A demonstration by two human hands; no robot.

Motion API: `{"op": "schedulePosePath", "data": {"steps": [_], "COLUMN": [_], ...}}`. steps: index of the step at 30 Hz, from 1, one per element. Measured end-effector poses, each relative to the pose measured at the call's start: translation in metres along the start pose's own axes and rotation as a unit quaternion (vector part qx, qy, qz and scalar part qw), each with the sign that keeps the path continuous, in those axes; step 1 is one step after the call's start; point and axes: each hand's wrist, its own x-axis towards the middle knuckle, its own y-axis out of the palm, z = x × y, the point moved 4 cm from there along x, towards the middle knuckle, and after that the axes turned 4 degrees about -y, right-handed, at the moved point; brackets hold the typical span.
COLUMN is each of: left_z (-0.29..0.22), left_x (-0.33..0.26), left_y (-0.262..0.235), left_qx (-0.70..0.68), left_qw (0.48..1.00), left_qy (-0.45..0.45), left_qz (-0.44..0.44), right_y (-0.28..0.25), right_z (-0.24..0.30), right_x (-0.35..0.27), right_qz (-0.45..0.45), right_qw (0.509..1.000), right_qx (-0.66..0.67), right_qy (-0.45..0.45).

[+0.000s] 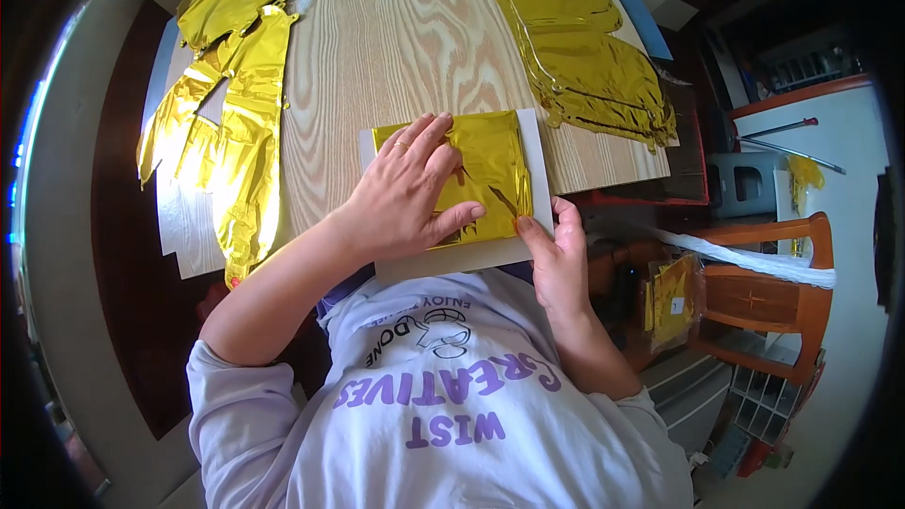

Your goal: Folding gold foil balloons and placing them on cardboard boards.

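A folded gold foil balloon [492,158] lies flat on a white card [454,260] at the table's near edge, in front of my body. My left hand [405,184] rests palm down on the foil, its fingers stretched out and its thumb apart. At the right edge, my right hand [560,259] grips the card between thumb and fingers, the thumb on top by the foil's corner. The foil is creased, with a dark fold near the right thumb. The fingers beneath the card are partly hidden.
Flat, uninflated gold foil balloons lie at the left [250,123] and far right [589,47] of the wood-grain table [396,28]. A wooden chair [815,292] at the right bears white strands [754,258] and a clear packet of gold foil [671,302]. Behind it stands a grey stool [738,179].
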Motion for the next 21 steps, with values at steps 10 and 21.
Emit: {"op": "schedulePosePath", "data": {"steps": [10, 21], "left_z": [0.006, 0.016], "left_x": [-0.01, -0.018], "left_y": [0.012, 0.02], "left_qx": [0.086, 0.132], "left_qw": [0.996, 0.99], "left_qy": [-0.017, -0.045], "left_qz": [-0.015, 0.024], "right_y": [0.019, 0.099], "right_z": [0.019, 0.076], "right_x": [0.008, 0.047], "right_qz": [-0.004, 0.234], "right_qw": [0.995, 0.734], "right_qx": [-0.083, -0.521], "right_qy": [-0.061, -0.368]}}
